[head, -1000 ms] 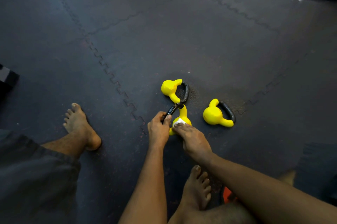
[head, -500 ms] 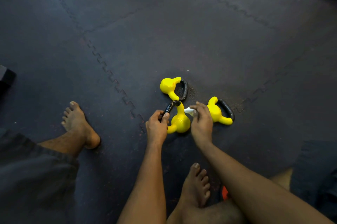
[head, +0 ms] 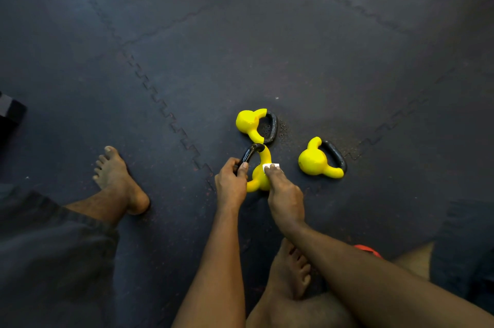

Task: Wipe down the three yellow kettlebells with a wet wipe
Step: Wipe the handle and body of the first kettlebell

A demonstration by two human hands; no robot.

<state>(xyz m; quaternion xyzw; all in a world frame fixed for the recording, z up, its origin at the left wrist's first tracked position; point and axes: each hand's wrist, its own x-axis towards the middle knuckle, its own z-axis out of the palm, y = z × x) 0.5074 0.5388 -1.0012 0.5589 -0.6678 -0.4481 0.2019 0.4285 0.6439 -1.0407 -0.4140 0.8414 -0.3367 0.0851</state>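
Far kettlebell (head: 247, 122) touching held one; mat (head: 320, 47) beyond open.

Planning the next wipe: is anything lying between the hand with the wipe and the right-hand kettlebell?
Nothing visible: only bare floor mat lies between the right hand, pressing the wet wipe on the nearest kettlebell, and the right-hand kettlebell.

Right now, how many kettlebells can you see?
3. Near kettlebell between the left hand and right hand, one just beyond it, one to the right. None look hidden.
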